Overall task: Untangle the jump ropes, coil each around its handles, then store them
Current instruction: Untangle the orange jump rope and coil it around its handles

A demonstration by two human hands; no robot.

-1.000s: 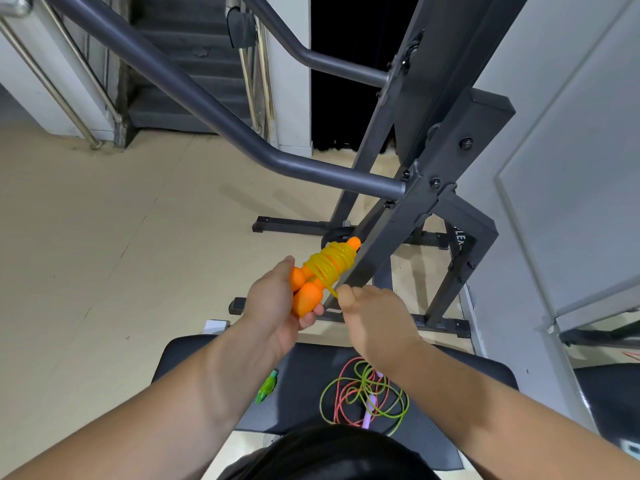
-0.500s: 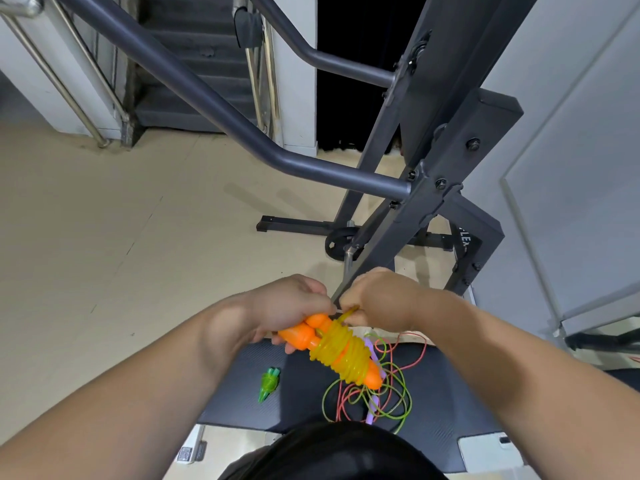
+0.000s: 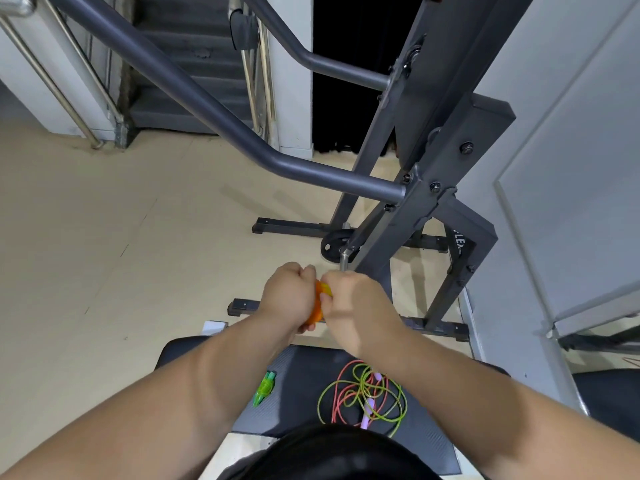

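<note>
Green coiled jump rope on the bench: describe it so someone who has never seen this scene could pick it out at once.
Find the black padded bench at the bottom of the head view. On its left part, beside the left forearm, lies the green coiled jump rope. It is a small tight bundle, unlike the loose pink-and-green tangle to its right.

soft, even indoor light; wide-angle bend at the edges
the floor (image 3: 104, 237) is lit flat, with faint shadows of the grey frame (image 3: 433, 209) lying to its left; the far doorway (image 3: 346, 64) is solid black. a dull sheen runs along the frame's tubes, which bow outward toward the edges. the left hand (image 3: 289, 296), right hand (image 3: 353, 303) and the orange jump rope (image 3: 322, 299) between them are slightly smeared. the near forearms (image 3: 121, 427) swell.
</note>
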